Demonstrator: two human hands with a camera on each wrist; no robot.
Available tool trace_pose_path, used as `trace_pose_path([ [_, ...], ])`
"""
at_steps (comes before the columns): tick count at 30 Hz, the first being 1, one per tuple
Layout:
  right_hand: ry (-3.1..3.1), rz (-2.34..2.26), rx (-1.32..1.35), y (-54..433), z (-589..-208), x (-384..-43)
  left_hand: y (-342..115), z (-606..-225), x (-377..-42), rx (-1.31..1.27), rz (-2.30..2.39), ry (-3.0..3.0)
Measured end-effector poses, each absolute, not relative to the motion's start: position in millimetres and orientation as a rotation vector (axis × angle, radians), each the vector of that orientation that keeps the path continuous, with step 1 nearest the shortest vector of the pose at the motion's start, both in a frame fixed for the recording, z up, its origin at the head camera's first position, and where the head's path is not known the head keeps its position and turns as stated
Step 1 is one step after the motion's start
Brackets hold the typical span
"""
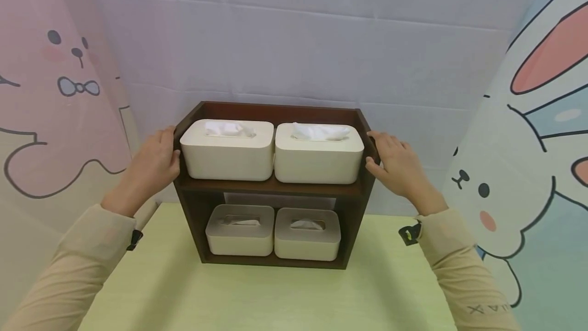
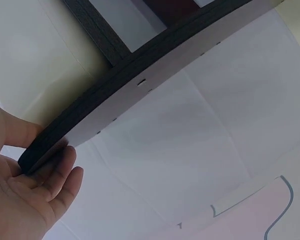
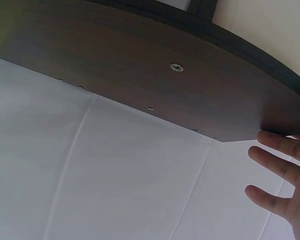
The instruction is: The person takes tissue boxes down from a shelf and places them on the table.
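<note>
A dark brown two-tier wooden shelf (image 1: 275, 188) stands upright on the table. On its upper tier sit two white tissue boxes (image 1: 227, 155) side by side, tissue showing at their top slots. Two more tissue boxes (image 1: 308, 239) with greyish lids are on the lower tier. My left hand (image 1: 156, 160) grips the left side panel near its top, the thumb on one face and the fingers (image 2: 59, 175) on the other. At the right side panel (image 3: 139, 75), my right hand (image 1: 397, 162) holds the upper edge between thumb and forefinger, its other fingers (image 3: 275, 165) spread apart.
Below the shelf is a pale yellow-green table (image 1: 266, 300). A white cloth (image 1: 298, 50) hangs behind. Curtains printed with cartoon animals flank both sides, a pink one (image 1: 64, 116) at left and a rabbit one (image 1: 514, 188) at right.
</note>
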State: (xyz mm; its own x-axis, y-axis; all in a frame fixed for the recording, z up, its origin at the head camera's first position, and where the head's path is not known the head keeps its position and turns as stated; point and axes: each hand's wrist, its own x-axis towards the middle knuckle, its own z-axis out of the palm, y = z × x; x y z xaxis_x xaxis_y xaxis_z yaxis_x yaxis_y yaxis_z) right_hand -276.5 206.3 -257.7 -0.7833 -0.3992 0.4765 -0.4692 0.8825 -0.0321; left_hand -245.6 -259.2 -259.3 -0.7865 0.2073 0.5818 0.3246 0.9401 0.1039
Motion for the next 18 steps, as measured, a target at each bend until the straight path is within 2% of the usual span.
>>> trace_pose_path([
  [18, -2.51, 0.215, 0.628, 203.1, -258.7, -274.7, -266.8, -254.1, -246.3, -0.375, -0.272, -2.649],
])
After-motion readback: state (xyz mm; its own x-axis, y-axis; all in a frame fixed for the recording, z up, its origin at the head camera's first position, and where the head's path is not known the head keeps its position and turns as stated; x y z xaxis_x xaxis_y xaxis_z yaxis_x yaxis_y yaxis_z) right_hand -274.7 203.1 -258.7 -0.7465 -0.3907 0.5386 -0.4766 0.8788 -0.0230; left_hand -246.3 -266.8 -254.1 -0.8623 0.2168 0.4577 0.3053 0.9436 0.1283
